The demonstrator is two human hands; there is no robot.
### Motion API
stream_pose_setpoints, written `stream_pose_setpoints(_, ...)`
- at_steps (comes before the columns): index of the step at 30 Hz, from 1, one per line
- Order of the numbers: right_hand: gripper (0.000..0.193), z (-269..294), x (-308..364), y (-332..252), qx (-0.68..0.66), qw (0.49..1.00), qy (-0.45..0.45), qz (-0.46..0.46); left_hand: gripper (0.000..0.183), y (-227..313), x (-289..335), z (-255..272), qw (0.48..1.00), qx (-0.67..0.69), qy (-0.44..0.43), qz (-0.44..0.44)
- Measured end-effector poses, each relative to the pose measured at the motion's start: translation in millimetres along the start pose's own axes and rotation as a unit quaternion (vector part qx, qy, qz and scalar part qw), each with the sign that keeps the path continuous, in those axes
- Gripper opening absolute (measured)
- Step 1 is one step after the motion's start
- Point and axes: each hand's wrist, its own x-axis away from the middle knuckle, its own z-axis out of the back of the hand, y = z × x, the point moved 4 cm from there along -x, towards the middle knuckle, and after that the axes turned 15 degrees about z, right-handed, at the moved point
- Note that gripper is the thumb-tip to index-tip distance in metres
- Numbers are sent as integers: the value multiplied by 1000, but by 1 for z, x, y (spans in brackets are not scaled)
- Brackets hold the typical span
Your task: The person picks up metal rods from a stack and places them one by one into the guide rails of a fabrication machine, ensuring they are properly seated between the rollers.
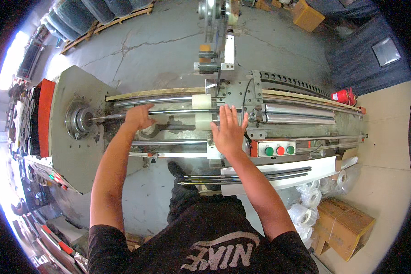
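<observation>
A long thin dark rod (178,111) runs level across the machine, from the round chuck (81,121) at the left through a white plastic block (202,101). My left hand (139,117) is curled about the rod between chuck and block, thumb and fingers on either side of it. Over the rod's right part, by the metal carriage (235,93), my right hand (229,132) lies with its fingers spread. Its palm faces down; whether it touches the rod is hidden.
A control box (274,149) with green and red buttons sits right of my right hand. Several loose rods (251,176) lie on a white board at the near side. A cardboard box (345,226) and plastic-wrapped rolls (311,198) stand at the right. A fire extinguisher (345,97) is at the far right.
</observation>
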Motion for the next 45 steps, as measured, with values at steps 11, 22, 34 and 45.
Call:
stream_pose_setpoints(11, 67, 10, 6, 23, -19, 999, -12, 26, 62, 160, 13, -17, 993, 34, 50, -98)
stream_pose_setpoints(22, 68, 11, 10, 24, -17, 999, -40, 17, 64, 70, 22, -24, 980, 122, 131, -92)
stream_pose_setpoints(34, 46, -43, -93, 108, -398, 902, -8, -166, 80, -79, -15, -39, 995, 54, 78, 16)
stream_pose_setpoints(45, 58, -146, -122, 131, -524, 808, -118, -242, 85, 34, 7, -18, 998, 41, 40, -37)
